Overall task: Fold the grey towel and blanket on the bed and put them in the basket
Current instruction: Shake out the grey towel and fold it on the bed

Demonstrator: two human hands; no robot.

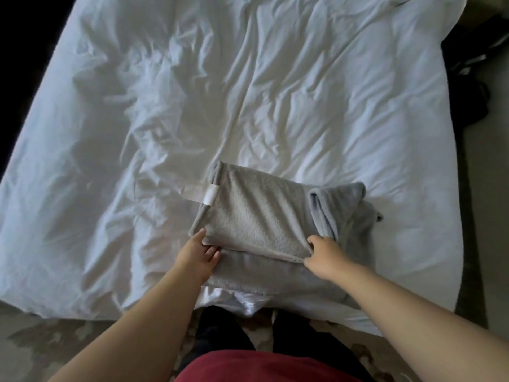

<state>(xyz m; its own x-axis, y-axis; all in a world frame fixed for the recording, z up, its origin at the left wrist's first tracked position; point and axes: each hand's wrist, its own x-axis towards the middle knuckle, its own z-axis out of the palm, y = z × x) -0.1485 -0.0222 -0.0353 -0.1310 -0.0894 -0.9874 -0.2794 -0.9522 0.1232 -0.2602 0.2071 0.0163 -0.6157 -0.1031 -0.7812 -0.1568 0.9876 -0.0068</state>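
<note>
Grey fleecy blanket (256, 216), part-folded, lies nr the front edge of the white crumpled bed (248, 92), w/ a white fabric tag (209, 195) on its left side. Left hand (202, 250) grips the top flap's near-left corner; right hand (321, 250) pinches the near-right corner, fingers bent.

The person is wearing a dark red top (271, 368), which is showing as a rounded shape at the bottom edge of the view. Dark trousers (220, 340) are covering the 2 legs beyond it. The left forearm (154, 312) and right forearm (399, 296) are showing bare, and the left hand (202, 256) and right hand (325, 256) likewise.
</note>
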